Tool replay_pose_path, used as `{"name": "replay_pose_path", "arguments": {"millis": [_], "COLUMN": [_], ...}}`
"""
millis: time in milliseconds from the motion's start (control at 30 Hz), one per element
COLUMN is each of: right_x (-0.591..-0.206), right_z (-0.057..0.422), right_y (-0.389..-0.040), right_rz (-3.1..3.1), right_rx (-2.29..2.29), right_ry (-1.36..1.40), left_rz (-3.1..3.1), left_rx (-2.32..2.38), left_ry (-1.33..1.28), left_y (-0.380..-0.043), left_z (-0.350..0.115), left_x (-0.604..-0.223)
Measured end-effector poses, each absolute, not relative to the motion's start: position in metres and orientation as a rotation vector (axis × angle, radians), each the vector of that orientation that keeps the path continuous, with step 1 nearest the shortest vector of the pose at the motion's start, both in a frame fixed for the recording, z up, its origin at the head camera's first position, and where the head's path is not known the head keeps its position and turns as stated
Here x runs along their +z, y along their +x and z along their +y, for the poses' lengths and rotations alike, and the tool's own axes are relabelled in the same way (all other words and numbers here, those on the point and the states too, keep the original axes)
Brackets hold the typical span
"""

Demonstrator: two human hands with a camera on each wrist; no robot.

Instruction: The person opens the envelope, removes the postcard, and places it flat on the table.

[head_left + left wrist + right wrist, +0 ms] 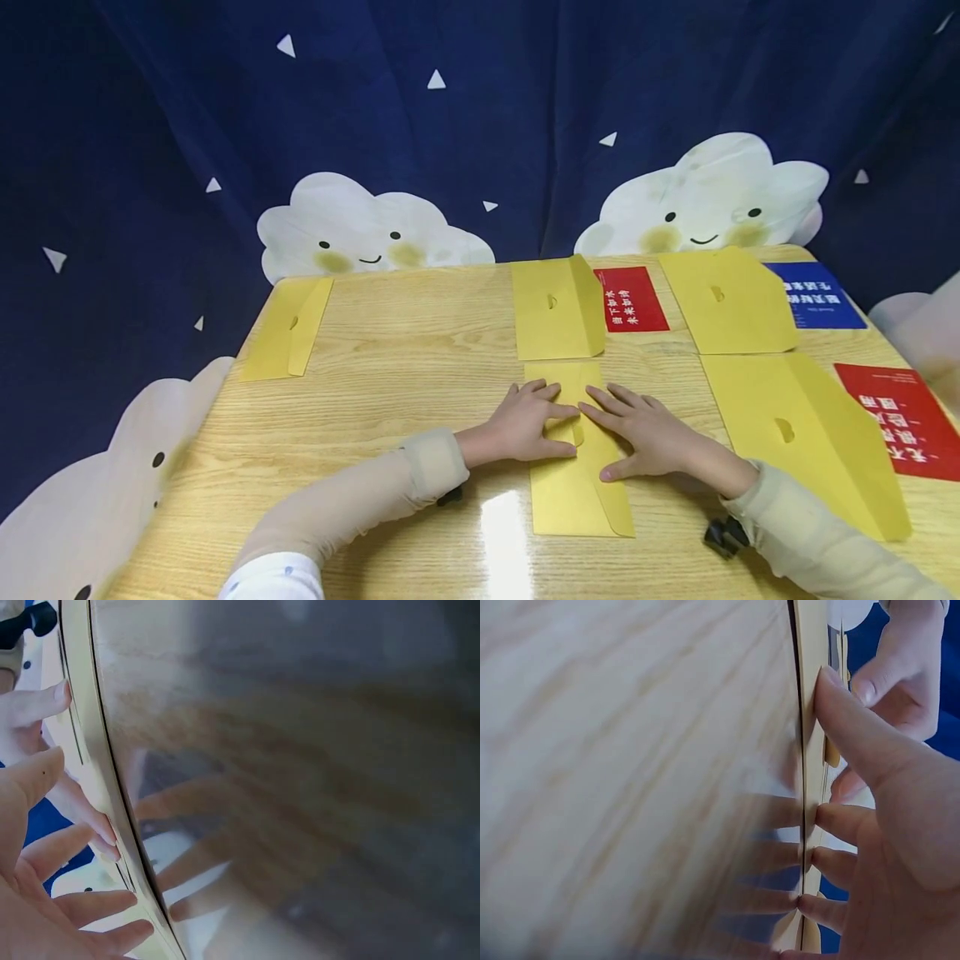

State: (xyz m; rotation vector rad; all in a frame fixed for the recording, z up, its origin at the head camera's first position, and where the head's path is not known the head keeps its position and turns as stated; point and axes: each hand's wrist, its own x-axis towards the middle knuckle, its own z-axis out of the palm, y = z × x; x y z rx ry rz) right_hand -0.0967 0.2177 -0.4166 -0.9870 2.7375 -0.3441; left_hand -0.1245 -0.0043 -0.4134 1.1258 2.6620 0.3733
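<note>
A yellow envelope (573, 510) lies flat on the wooden table between my two hands, its flap folded over and its small tab slot near the middle. My left hand (528, 425) rests on its left side with the fingers spread, the thumb and index finger close to the tab. On the flap side, my right hand (651, 435) touches the envelope, fingers extended toward the left hand. In the right wrist view, several fingertips (826, 681) press at the thin yellow paper edge. Spread fingers of the left hand (45, 900) show in the left wrist view.
Another yellow envelope (551, 312) lies behind, next to a red card (633, 300). Farther right, an open envelope (723, 308) adjoins a blue card (821, 300), and a larger-looking envelope (795, 467) adjoins a red card (907, 425). A folded envelope (273, 337) lies at the left edge.
</note>
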Motion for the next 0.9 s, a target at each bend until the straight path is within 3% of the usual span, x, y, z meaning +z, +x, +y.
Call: {"name": "replay_pose_path", "arguments": {"millis": [900], "right_x": [-0.416], "right_z": [0.217], "right_y": [-0.097], "right_rz": [2.746], "right_rx": [-0.35], "right_ry": [-0.999], "left_rz": [2.712], "left_rx": [0.368], "left_ry": [1.075], "left_y": [-0.135], "left_z": [0.007], "left_x": [-0.415]}}
